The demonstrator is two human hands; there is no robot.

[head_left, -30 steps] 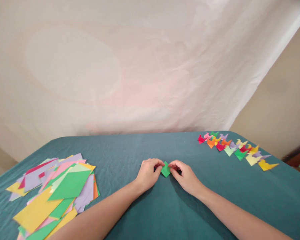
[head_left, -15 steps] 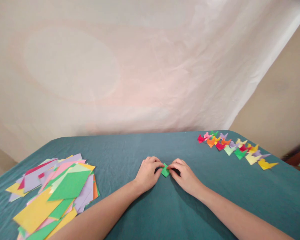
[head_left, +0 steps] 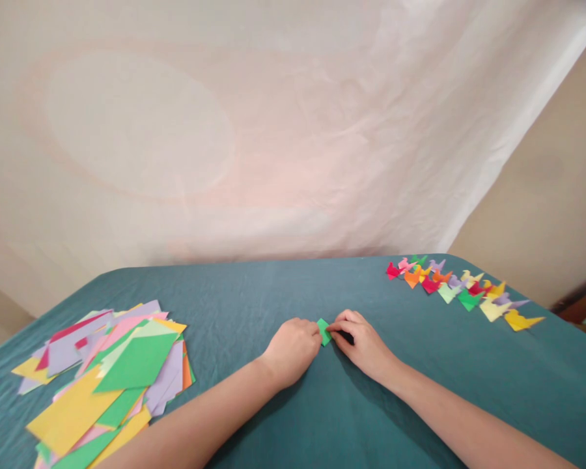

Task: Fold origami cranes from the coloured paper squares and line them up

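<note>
A small piece of folded green paper (head_left: 323,332) is between my two hands, over the middle of the table. My right hand (head_left: 359,339) pinches its right side with thumb and index finger. On the left side, my left hand (head_left: 293,348) is closed with its fingers curled, knuckles up, against the paper's edge. Its thumb and fingertips are hidden, so the exact grip there does not show. Part of the green paper is covered by the fingers of both hands.
A loose pile of coloured paper sheets (head_left: 141,361) lies at the left, beside my left forearm. Several folded paper birds (head_left: 469,298) in many colours stand in rows at the far right. A teal cloth (head_left: 254,293) covers the table, and a pale sheet (head_left: 293,163) hangs behind it.
My left hand has rolled over and its fingers have curled in, so its thumb no longer shows. My right hand keeps its pinch in nearly the same place.
</note>
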